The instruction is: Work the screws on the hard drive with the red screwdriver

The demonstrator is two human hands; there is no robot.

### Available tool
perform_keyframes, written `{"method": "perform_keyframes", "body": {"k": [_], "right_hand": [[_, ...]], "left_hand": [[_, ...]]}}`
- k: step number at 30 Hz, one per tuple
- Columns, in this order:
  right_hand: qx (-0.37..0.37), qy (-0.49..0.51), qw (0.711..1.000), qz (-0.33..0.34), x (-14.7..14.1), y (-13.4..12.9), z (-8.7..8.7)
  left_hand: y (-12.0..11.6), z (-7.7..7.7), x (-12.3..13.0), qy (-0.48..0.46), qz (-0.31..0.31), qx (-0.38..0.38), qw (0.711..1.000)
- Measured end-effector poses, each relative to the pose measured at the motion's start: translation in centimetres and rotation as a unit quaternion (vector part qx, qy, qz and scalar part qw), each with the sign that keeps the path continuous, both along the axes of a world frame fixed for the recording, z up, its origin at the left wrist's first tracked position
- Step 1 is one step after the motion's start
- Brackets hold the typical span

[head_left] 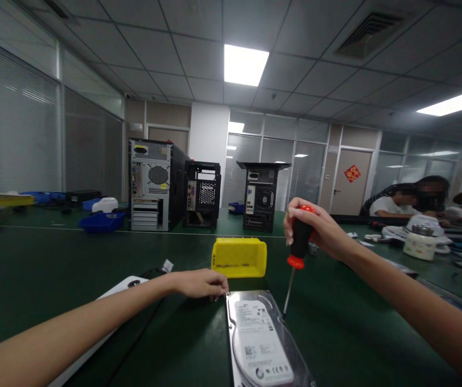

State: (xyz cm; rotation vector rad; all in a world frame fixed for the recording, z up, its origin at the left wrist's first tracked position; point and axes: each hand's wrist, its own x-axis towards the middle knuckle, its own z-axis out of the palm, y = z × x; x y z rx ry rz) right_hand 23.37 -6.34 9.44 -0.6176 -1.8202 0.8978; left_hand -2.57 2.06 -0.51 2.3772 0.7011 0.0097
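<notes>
A silver hard drive [259,341] with a white label lies on the green table in front of me. My left hand [203,283] has its fingers curled against the drive's far left corner, gripping the edge there. The fingertips are partly hidden. My right hand [315,223] is wrapped round the red and black handle of a screwdriver [300,242]. The screwdriver is held nearly upright, leaning slightly, and its tip meets the drive's right edge. Just beyond the drive, a yellow plastic bin [239,258] rests on its side with the opening facing me.
A large computer case [150,185] and two smaller black cases [202,193] stand farther back. Blue trays [102,221] sit at left. A white device [124,290] with a cable lies under my left arm. A jar [419,244] and clutter fill the right; people [400,201] sit beyond.
</notes>
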Motion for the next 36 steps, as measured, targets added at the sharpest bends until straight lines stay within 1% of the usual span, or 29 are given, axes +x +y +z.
{"method": "perform_keyframes", "body": {"k": [4,11,18,22,26,31,36], "right_hand": [[-0.002,0.002,1.000,-0.007,-0.13,0.05,0.02],[-0.014,0.014,0.999,0.046,-0.13,-0.18,0.12],[0.012,-0.006,1.000,0.006,0.00,0.04,0.01],[0.035,0.012,0.999,-0.020,-0.09,0.23,-0.23],[0.055,0.003,0.997,-0.053,-0.19,0.21,-0.25],[0.053,-0.017,0.998,-0.022,0.06,0.14,0.02],[0.064,-0.020,0.997,-0.040,-0.07,0.04,-0.23]], "left_hand": [[-0.02,0.09,-0.09,0.001,0.002,-0.007,1.000],[-0.40,0.45,-0.09,0.007,0.010,-0.009,1.000],[-0.27,0.29,-0.05,-0.002,0.006,-0.017,1.000],[-0.50,0.46,0.07,0.001,0.005,-0.011,1.000],[-0.79,0.68,0.23,0.005,0.006,-0.004,1.000],[-0.82,0.76,0.21,0.011,0.014,-0.010,1.000],[-0.37,0.43,-0.04,0.005,0.011,-0.015,1.000]]}}
